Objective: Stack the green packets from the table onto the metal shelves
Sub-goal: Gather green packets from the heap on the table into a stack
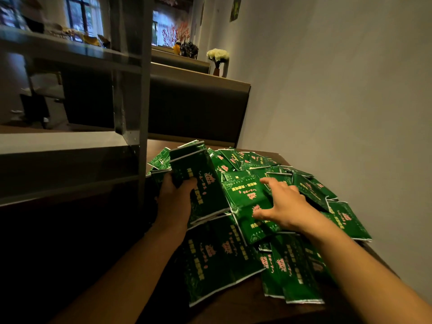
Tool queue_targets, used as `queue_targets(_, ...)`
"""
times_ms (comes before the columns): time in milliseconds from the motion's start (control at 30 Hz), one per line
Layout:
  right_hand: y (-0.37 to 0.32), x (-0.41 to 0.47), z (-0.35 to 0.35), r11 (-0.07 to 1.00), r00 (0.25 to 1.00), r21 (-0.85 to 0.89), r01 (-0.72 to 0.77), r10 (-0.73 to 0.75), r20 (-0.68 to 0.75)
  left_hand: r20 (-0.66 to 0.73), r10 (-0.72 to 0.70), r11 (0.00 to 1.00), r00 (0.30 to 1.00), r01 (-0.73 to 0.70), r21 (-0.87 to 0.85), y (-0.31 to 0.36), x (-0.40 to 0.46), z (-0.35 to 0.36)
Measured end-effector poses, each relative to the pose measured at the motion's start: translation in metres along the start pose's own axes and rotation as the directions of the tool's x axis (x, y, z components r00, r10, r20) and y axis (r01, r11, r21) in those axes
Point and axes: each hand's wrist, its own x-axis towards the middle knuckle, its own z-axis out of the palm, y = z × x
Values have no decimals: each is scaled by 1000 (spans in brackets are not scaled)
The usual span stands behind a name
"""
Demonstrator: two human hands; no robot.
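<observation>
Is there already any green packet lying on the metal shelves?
No: the metal shelves show bare boards, while the green packets lie heaped on the table or sit in the left hand.

Packet print (243,190) blurred, unreadable; table (257,307) mostly hidden under packets.

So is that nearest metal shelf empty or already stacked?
Empty, as far as visible: the nearest metal shelf shows bare surface. The green packets lie heaped on the table; the left hand holds several.
</observation>
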Motion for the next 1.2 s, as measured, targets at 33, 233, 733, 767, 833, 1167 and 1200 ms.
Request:
queue_targets(33, 3, -1, 4, 999, 999, -29, -31, 30, -27, -4, 8, 1000, 1000, -8, 5, 0, 0, 0)
queue_targets(233, 12, 4, 21, 984, 985, -89, -152, 144, -97, -17, 16, 1000, 1000, -15, 20, 1, -1, 1)
queue_targets(733, 2, -13, -22, 570, 943, 768, 293, -39, -330, -19, 38, 999, 999, -37, 16, 3, -1, 1)
queue_targets(767, -1, -14, -25, 603, 918, 717, 349, -67, -390, -17, 59, 998, 998, -58, 33, 3, -2, 1)
queue_targets(833, -5, -16, -30, 716, 847, 536, 447, -146, -512, 1, 115, 990, 993, -115, 83, 2, -3, 1)
queue_targets(1167, -33, -10, -42, 621, 588, 164, 766, -575, -568, 75, 157, 972, 985, -167, 164, 5, -6, 3)
queue_targets(1200, -36, -9, -44, 628, 583, 136, 767, -592, -557, 79, 166, 970, 983, -177, 166, 6, -6, 3)
